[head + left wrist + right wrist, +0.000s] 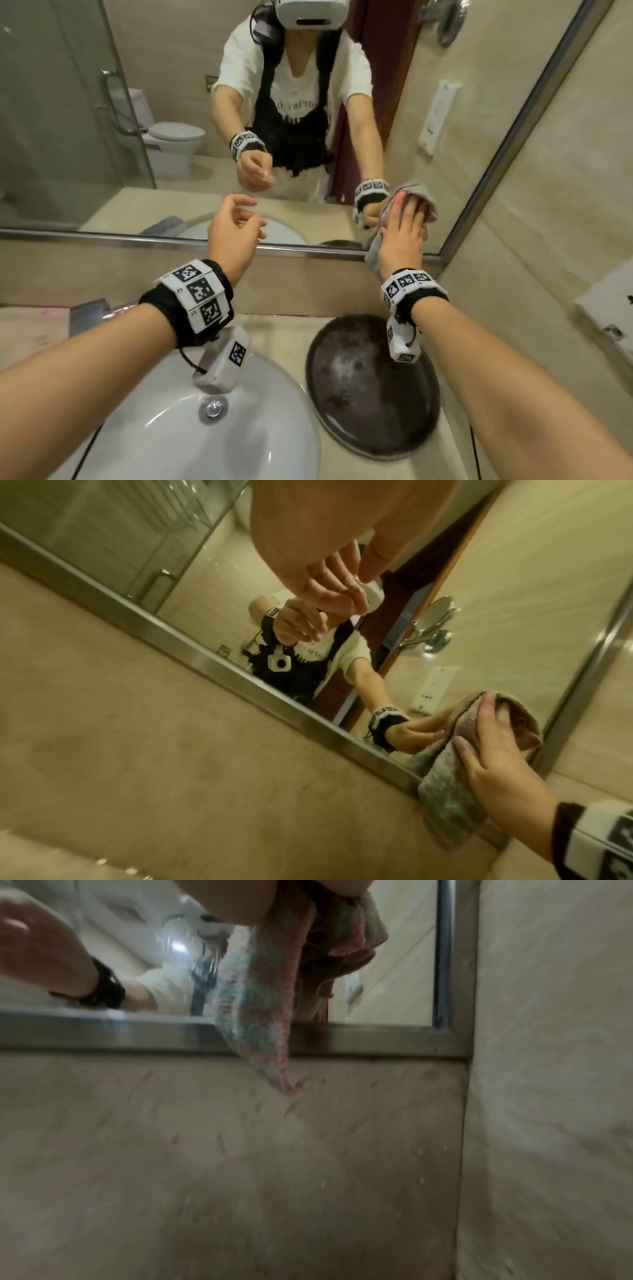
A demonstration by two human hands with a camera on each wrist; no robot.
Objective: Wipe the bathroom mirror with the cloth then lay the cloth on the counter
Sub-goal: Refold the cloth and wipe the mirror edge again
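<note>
My right hand (404, 233) presses a pink and pale-blue cloth (375, 251) flat against the mirror (171, 102) in its lower right corner, fingers straight on top of it. The cloth's lower end hangs over the metal mirror frame (308, 250). The left wrist view shows the same cloth (448, 799) under my right hand (496, 758). In the right wrist view the cloth (260, 1020) dangles past the frame. My left hand (236, 229) hovers in front of the mirror's lower middle, fingers loosely curled and holding nothing (329, 588). The beige counter (274, 325) lies below.
A white sink (171, 428) with a metal drain sits below my left arm. A dark round tray (370, 394) rests on the counter under my right wrist. The beige side wall (548, 240) meets the mirror just right of the cloth and carries a white box (609, 308).
</note>
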